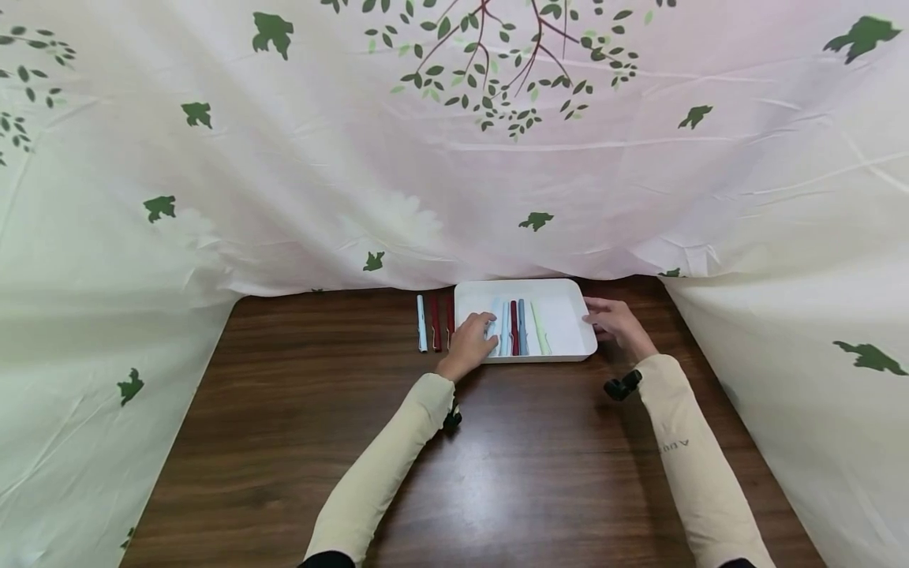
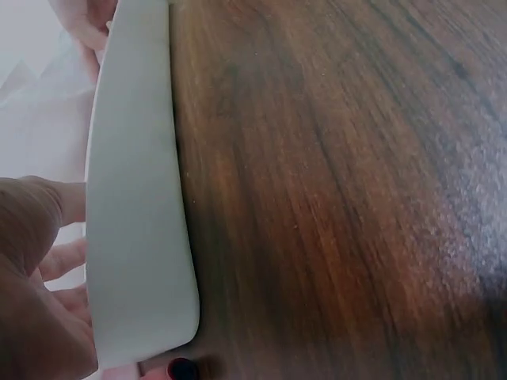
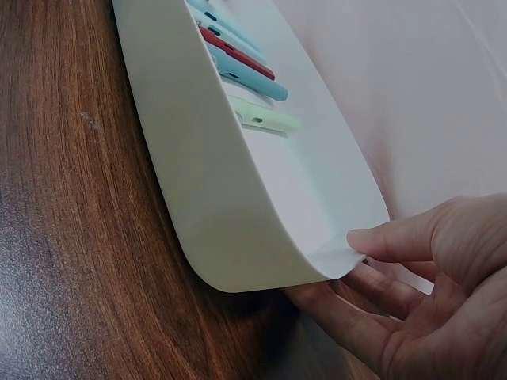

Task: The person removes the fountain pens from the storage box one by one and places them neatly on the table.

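Observation:
A white tray [image 1: 568, 315] lies at the back of the table. In it is a row of pens: a light blue pen [image 1: 505, 330], a dark red pen [image 1: 514, 327], a blue pen [image 1: 522, 326] and a pale green pen [image 1: 541, 327]. My left hand [image 1: 469, 345] reaches over the tray's left part, thumb and fingers about another light blue pen at the row's left end; the tray wall hides the fingertips in the left wrist view. My right hand [image 3: 428, 277] grips the tray's right end, thumb on the rim and fingers against the outside.
Left of the tray, a light blue pen [image 1: 422, 323] and two dark red pens, one of them a red pen [image 1: 435, 324] beside it, lie on the brown wooden table [image 1: 319, 410]. A patterned cloth [image 1: 355, 173] hangs behind the tray and along both sides.

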The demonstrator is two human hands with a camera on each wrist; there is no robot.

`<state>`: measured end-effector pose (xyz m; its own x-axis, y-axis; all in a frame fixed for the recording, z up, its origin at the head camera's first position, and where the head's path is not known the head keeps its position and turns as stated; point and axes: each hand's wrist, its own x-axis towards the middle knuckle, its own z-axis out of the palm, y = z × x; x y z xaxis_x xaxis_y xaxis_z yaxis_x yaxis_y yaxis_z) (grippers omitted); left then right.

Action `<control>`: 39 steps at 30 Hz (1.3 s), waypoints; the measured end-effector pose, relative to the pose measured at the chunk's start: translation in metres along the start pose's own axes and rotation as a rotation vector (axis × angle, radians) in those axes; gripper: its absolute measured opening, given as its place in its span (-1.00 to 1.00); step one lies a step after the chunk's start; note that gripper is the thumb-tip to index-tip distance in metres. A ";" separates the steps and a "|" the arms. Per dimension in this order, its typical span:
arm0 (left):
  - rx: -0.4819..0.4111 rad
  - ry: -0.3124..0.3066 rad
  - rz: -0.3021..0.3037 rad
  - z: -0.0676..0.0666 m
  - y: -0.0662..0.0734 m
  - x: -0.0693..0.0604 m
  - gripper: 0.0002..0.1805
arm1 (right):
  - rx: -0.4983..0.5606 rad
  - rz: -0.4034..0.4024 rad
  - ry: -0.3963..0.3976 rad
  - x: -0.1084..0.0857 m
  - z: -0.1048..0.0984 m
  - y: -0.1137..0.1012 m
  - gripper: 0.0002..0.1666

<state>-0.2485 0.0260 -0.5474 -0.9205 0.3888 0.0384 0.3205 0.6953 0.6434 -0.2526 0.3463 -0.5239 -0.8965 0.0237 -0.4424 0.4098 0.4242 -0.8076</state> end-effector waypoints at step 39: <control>-0.759 -0.176 -0.310 -0.032 -0.003 0.007 -0.56 | 0.007 0.023 0.026 -0.003 0.002 -0.001 -0.27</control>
<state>-0.2630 0.0074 -0.5240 -0.8737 0.3794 -0.3044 -0.2369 0.2147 0.9475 -0.2499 0.3440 -0.5224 -0.8907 0.0568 -0.4510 0.4315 0.4173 -0.7998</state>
